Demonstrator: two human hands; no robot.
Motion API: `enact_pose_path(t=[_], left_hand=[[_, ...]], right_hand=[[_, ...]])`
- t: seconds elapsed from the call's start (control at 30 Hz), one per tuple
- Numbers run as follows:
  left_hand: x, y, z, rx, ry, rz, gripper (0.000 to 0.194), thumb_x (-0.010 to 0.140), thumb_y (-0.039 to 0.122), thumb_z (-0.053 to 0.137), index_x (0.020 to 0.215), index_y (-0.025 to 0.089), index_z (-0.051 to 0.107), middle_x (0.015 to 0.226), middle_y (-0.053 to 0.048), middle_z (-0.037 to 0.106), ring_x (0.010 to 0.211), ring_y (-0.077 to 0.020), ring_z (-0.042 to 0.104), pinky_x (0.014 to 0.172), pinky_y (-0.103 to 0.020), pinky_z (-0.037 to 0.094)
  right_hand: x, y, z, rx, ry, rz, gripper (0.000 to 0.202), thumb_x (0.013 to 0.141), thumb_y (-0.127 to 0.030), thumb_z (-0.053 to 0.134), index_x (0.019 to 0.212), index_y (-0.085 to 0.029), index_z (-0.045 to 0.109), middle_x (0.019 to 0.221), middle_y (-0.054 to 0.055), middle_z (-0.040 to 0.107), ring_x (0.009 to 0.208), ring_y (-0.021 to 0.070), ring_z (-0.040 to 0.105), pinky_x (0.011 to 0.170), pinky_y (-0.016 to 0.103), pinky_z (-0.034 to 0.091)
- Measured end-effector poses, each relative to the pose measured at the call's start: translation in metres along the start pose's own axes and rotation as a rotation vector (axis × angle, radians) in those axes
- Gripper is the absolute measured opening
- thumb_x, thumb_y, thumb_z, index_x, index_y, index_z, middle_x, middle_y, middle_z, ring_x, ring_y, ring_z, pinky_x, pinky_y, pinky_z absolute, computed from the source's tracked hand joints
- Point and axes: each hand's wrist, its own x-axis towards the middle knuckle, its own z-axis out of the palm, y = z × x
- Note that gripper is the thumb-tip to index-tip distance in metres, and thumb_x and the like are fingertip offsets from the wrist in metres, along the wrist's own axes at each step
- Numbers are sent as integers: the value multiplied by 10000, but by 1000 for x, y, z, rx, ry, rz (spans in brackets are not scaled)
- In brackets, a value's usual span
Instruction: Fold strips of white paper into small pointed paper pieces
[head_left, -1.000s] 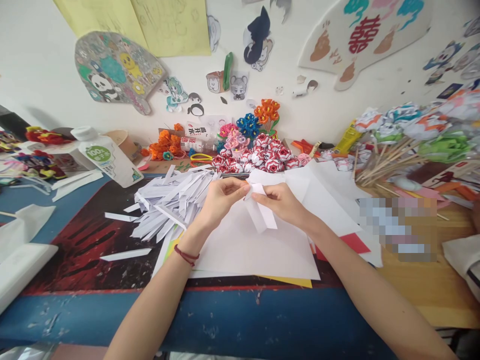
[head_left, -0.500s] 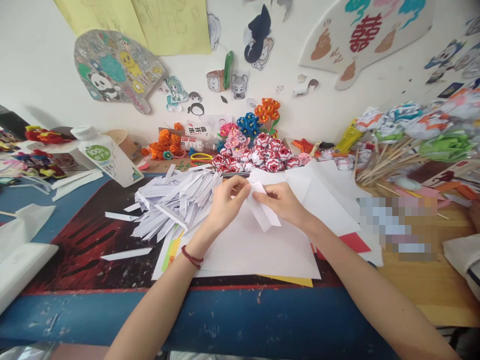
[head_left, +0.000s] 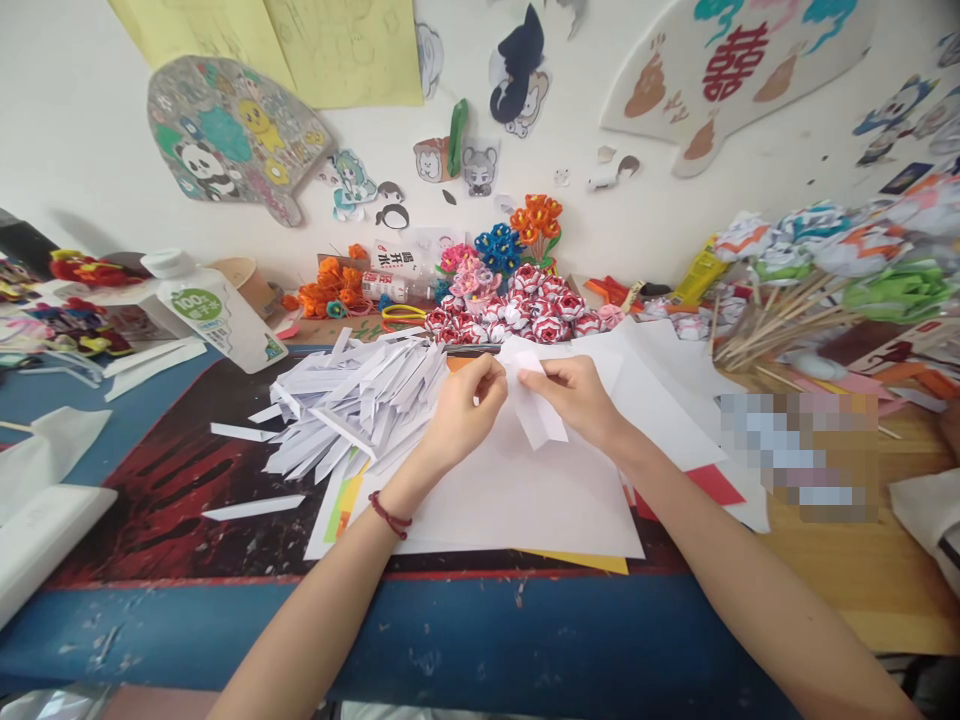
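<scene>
Several white sheets [head_left: 525, 500] lie flat, serving as a work surface; the pile of folded strips [head_left: 352, 405] sits just left, within reach; left hand [head_left: 461, 410] and right hand [head_left: 577, 400], close together, both pinch one paper strip [head_left: 541, 415] above the sheets, steadying its fold.

The paper strip [head_left: 541, 413] is between the left hand [head_left: 463, 415] and right hand [head_left: 577, 400], over big paper sheets [head_left: 525, 490] on the bench [head_left: 480, 640], with a strip pile [head_left: 352, 400] to the left, paper flowers [head_left: 517, 310] behind, and a bottle [head_left: 214, 310] far left.
</scene>
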Motion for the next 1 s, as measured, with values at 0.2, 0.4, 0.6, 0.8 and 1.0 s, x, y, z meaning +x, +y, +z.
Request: enact_pose_path(t=[0.2, 0.4, 0.6, 0.8, 1.0], left_hand=[[0, -1, -2, -7, 19, -14, 122, 835, 179, 454, 713, 180, 458, 653, 31, 473, 615, -96, 438, 593, -219, 354], [3, -6, -8, 3, 47, -35, 139, 859, 307, 539, 857, 177, 589, 784, -4, 600, 666, -105, 509, 611, -220, 397], [2, -9, -8, -13, 122, -15, 153, 813, 323, 628, 800, 170, 633, 660, 16, 551, 585, -89, 447, 551, -218, 339], [5, -5, -13, -494, 272, -203, 203, 797, 344, 632, 808, 171, 526, 645, 20, 591, 479, -59, 421, 476, -197, 342], [3, 2, -5, -701, 186, -360, 263, 743, 304, 674, 739, 172, 446, 691, -19, 645, 510, -62, 470, 466, -184, 359]], right_hand=[[5, 6, -3, 9, 79, 33, 425, 793, -421, 592, 511, -159, 412, 527, -36, 307, 516, 78, 293, 457, 233, 207], [8, 5, -12, 92, -105, 77, 349, 778, -440, 621, 625, -128, 590, 579, -19, 462, 540, 98, 406, 485, 229, 290], [5, -2, -9, 186, -257, 66, 322, 774, -447, 654, 679, -140, 639, 655, 2, 566, 608, 129, 515, 525, 231, 357], [10, 0, -16, 319, -206, 216, 501, 715, -493, 720, 1077, -152, 659, 804, 55, 656, 551, 108, 519, 496, 242, 398], [7, 0, -10, 432, -248, 256, 431, 728, -467, 727, 1024, -158, 678, 756, 42, 642, 539, 99, 537, 539, 262, 447]])
